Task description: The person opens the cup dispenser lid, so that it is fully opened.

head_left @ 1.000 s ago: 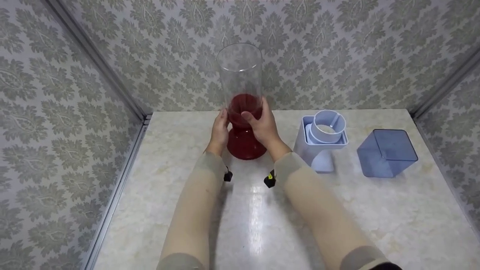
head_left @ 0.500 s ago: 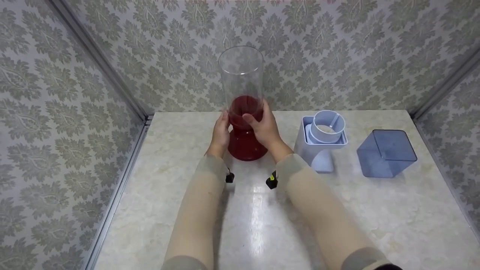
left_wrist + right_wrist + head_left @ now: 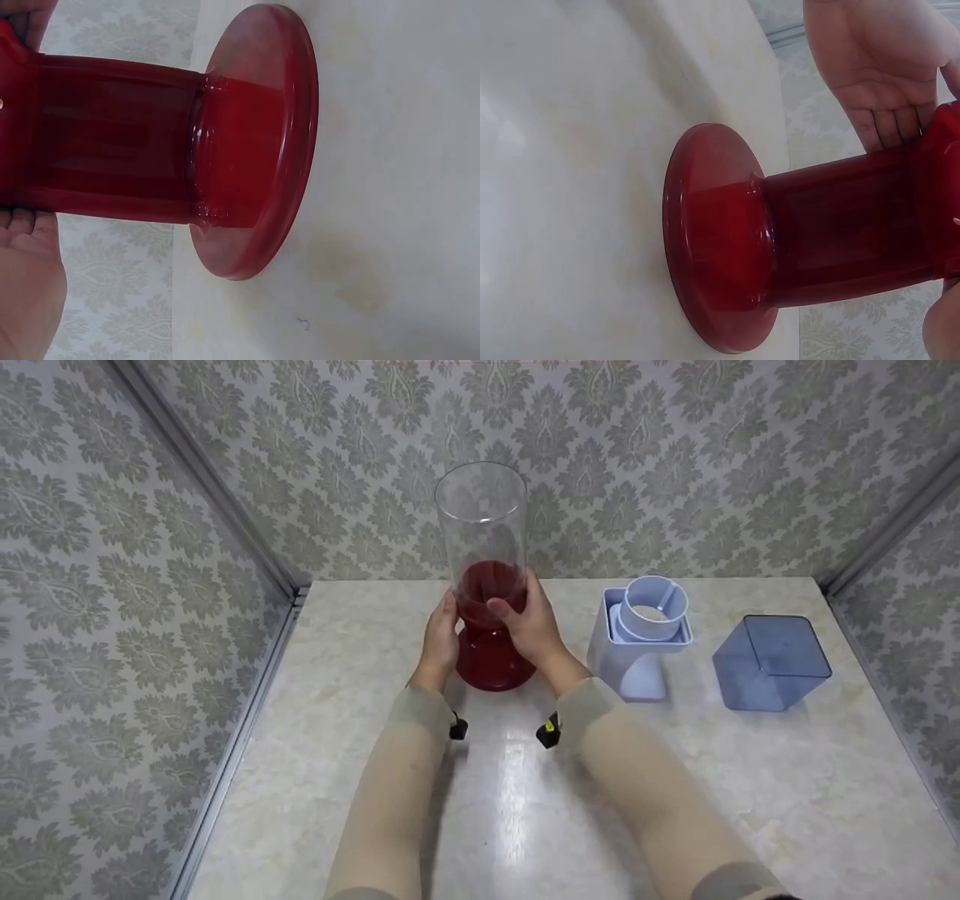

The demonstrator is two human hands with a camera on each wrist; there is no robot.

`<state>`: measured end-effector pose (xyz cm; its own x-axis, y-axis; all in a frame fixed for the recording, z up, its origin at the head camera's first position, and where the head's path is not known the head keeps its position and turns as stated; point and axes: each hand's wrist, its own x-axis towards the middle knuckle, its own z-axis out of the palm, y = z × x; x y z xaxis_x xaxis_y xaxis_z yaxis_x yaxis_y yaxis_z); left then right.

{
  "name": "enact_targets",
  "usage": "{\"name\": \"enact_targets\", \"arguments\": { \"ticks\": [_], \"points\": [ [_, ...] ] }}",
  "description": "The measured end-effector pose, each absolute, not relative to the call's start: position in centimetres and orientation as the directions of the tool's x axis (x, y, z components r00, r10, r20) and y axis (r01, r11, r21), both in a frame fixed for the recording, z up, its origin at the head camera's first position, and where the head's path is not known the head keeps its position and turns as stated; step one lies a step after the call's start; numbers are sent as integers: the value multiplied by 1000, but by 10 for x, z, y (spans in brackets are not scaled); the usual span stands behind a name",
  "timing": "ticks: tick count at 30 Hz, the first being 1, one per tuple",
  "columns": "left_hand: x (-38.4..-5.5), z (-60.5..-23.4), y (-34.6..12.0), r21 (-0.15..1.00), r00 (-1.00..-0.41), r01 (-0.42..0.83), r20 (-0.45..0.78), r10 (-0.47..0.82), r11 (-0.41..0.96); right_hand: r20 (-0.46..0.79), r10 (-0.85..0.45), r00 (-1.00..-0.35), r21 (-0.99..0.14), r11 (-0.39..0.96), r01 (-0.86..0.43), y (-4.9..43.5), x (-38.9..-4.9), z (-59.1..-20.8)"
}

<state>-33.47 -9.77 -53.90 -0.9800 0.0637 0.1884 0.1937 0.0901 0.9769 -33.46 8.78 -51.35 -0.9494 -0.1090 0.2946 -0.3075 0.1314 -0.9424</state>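
Observation:
In the head view, a tall vase with a clear glass cylinder on top and a red flared foot (image 3: 493,664) stands between my hands near the back wall. My left hand (image 3: 441,639) holds its left side at the red waist. From the right, my right hand (image 3: 537,624) grips the same level, its thumb laid across the front. The left wrist view shows the red stem (image 3: 112,142) and round foot close up, with the base right at the tabletop. Fingers of my left hand (image 3: 889,75) press the stem in the right wrist view; their far ends are hidden.
Right of the vase stands a pale blue square holder (image 3: 615,652) with a round cup-like tube (image 3: 651,626) on top. Farther right is a translucent blue box (image 3: 772,664). Patterned walls (image 3: 600,472) enclose the marbled table (image 3: 352,660) at back and sides.
Both hands and the vase between them have come slightly toward me, lower in the head view. The grip looks the same, and the blue things have stayed in place.

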Motion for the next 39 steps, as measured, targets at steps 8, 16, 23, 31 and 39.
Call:
{"name": "enact_targets", "arguments": {
  "ticks": [8,16,23,31,39],
  "points": [
    [-313,-545,-93,987,-989,143,141,34,71,322,-145,-935,-941,54,-333,92,-325,-521],
    [-291,-549,-91,973,-982,187,190,-11,133,301,-190,-934,-953,-16,-304,99,-324,-524],
    [-270,-553,-85,959,-976,201,214,-44,200,307,-205,-929,-952,-58,-302,105,-322,-528],
    [-246,-554,-78,931,-963,253,269,-27,262,289,-271,-918,-950,-195,-242,113,-321,-535],
    [-233,-558,-81,909,-952,280,305,-32,309,261,-338,-904,-954,-236,-187,114,-319,-534]
  ]
}}
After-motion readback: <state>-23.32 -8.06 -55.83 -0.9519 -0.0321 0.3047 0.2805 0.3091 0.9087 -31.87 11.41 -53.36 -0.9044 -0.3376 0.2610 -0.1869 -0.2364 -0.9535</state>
